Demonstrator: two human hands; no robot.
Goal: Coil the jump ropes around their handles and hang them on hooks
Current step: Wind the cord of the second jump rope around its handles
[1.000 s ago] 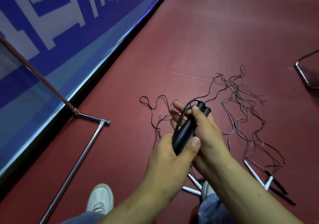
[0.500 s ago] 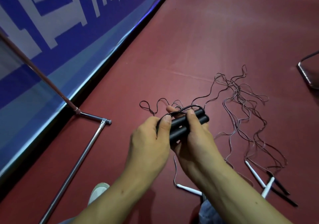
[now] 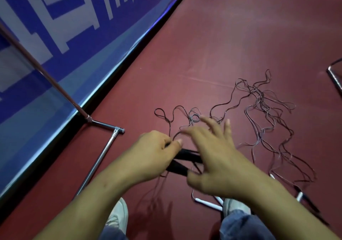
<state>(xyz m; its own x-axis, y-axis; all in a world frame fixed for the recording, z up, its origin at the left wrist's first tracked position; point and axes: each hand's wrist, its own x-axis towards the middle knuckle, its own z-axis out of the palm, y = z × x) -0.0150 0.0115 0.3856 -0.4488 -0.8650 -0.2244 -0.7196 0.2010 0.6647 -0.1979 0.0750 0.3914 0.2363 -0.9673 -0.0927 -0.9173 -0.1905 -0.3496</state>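
My left hand [image 3: 153, 156] grips one end of a pair of black jump-rope handles [image 3: 182, 161], which lie side by side and level above the red floor. My right hand [image 3: 214, 156] is over the other end with its fingers spread and blurred; its thumb touches the lower handle. A thin dark rope [image 3: 192, 117] runs from the handles to loose loops on the floor. More tangled ropes [image 3: 262, 110] lie to the right. White handles [image 3: 207, 202] and another white and black pair [image 3: 300, 195] lie near my feet.
A chrome rack base [image 3: 103, 147] with a slanted pole [image 3: 42, 73] stands at the left by a blue and white banner [image 3: 55, 18]. Another metal frame [image 3: 335, 75] shows at the right edge. My white shoes [image 3: 118, 214] are at the bottom.
The black handles have turned from upright to level. My right hand has let go of them and spread its fingers, while my left hand has slid to their left end.
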